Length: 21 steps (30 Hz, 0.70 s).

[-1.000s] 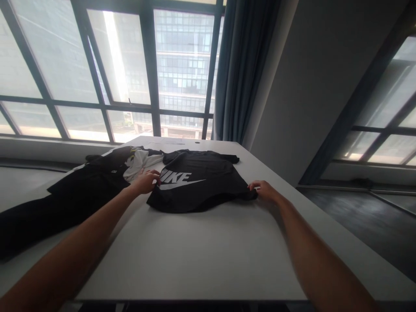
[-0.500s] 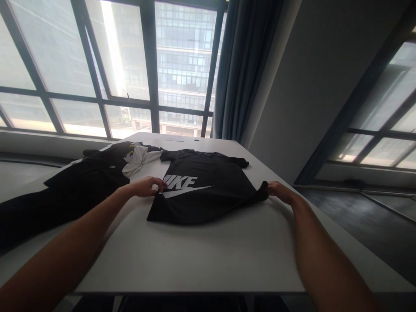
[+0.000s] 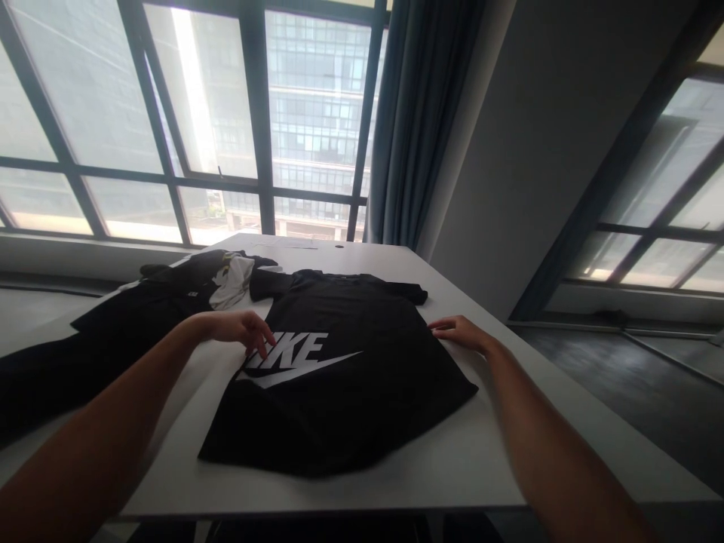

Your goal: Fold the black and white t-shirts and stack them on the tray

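Note:
A black T-shirt (image 3: 351, 377) with a large white logo lies spread flat on the white table (image 3: 486, 452), its hem near the front edge. My left hand (image 3: 240, 329) rests with fingers apart on the shirt's left side, touching the logo. At the shirt's right edge my right hand (image 3: 459, 332) lies flat, fingers extended. Neither hand grips the fabric.
A pile of dark clothes (image 3: 113, 332) with a white garment (image 3: 231, 275) lies on the table's left side. Large windows (image 3: 226, 121) and a blue curtain (image 3: 418, 113) stand behind. The table's right edge drops to a dark floor (image 3: 639, 377).
The shirt was pulled toward me and now lies flat and longer on the table. Both hands let go of its corners and rest open at its sides.

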Motion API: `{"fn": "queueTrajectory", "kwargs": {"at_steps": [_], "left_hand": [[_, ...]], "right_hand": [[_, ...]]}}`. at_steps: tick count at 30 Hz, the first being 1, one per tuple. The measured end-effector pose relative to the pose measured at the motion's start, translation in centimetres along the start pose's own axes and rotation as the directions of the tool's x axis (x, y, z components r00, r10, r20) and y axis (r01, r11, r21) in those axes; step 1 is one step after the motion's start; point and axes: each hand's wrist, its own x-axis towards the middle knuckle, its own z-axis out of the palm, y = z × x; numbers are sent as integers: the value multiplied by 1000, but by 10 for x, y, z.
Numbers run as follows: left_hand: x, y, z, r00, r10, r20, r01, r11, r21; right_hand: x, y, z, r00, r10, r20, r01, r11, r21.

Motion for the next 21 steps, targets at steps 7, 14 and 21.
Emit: {"fn": "queueTrajectory", "kwargs": {"at_steps": [7, 14, 21], "left_hand": [[44, -18, 26, 846, 254, -468, -27, 899, 438], [41, -18, 16, 901, 143, -410, 79, 874, 480], [46, -58, -5, 525, -77, -848, 532, 807, 256]], "right_hand": [[14, -12, 28, 973, -200, -118, 182, 972, -150], [11, -23, 34, 984, -173, 48, 177, 979, -105], [12, -26, 34, 987, -162, -2, 162, 985, -52]]}}
